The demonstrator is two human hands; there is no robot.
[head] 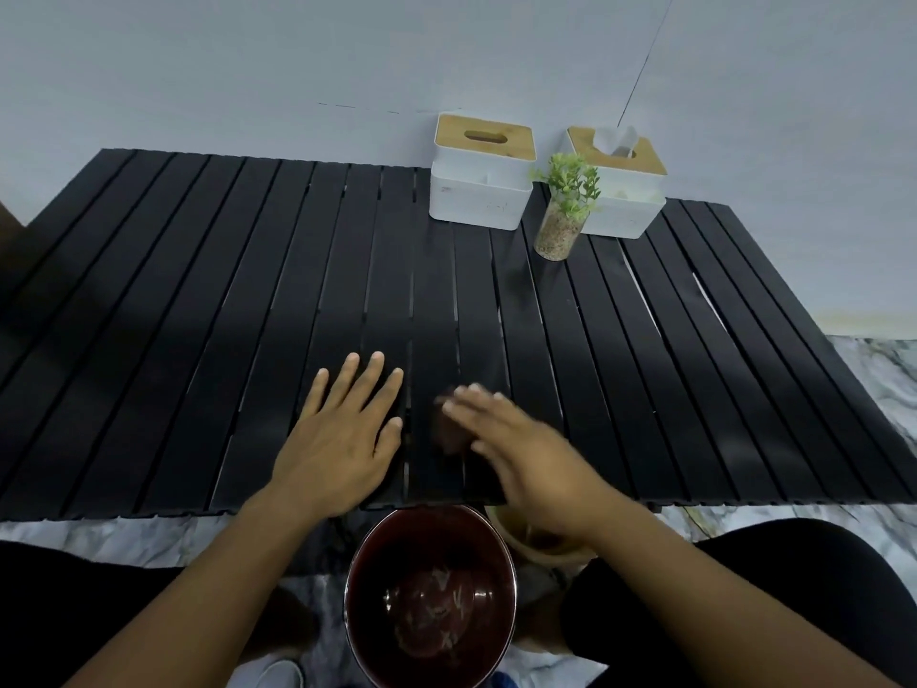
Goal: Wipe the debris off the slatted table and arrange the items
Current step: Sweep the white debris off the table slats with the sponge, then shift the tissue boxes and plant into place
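At the near edge of the black slatted tabletop (198, 290), the left hand (342, 439) lies flat, fingers spread. The blurred right hand (516, 449), fingers straight, covers a dark reddish wad (449, 434). Below, a glossy red bowl (392, 548) holds pale scraps (431, 613).

We saw the slatted table (198, 300) was matt black; the tissue boxes (480, 201) had white plastic-looking bodies under pale wooden lids (484, 136); the near bowl (430, 595) was glossy.

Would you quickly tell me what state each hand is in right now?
Left hand: open, flat on the slatted table.
Right hand: open, flat over a dark reddish wad; motion-blurred.
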